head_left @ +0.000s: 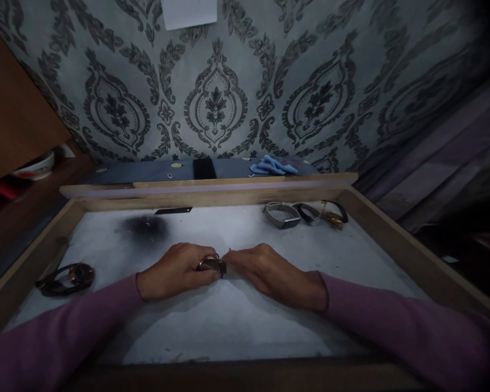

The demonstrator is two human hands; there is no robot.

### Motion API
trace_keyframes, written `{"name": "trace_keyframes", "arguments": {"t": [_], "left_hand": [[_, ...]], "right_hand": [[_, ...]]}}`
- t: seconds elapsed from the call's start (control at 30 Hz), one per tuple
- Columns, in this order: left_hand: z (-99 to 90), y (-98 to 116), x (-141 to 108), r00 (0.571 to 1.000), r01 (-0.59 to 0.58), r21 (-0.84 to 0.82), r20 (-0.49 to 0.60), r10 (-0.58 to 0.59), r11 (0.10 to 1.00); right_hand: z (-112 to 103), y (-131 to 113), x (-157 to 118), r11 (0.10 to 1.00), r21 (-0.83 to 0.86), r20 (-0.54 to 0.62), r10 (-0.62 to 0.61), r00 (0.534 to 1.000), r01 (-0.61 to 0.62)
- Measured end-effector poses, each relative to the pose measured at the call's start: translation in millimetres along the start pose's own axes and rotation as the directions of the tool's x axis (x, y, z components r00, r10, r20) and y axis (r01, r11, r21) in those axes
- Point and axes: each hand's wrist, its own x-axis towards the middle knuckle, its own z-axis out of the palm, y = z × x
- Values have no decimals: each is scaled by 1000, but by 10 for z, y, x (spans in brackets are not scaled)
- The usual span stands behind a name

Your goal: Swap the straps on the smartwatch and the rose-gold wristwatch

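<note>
My left hand (178, 272) is closed around a wristwatch (212, 264) with a round case, held low over the white surface of a shallow wooden tray (245, 337). Close beside it, my right hand (276, 276) has its fingers pressed together, the tips meeting the watch's right side. A tiny dark point sticks up at those fingertips; what they grip is too small and dim to name. Another watch with a dark strap (67, 279) lies at the tray's left. A dark flat blade (173, 210) rests near the back edge.
At the back right of the tray lie a grey band watch (281, 215), a dark-strapped watch (308, 213) and a gold-coloured watch (335, 216). Raised wooden sides (412, 250) border the tray. Behind it are a blue cloth (273, 165) and a black flat object (204, 169).
</note>
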Motion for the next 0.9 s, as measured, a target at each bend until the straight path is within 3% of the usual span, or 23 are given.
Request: {"name": "trace_keyframes", "arguments": {"t": [0.9], "left_hand": [[32,-9,11,999,41,49,-25,-40,998]], "right_hand": [[-25,-44,14,996,-63,30,57,998,-55]]}}
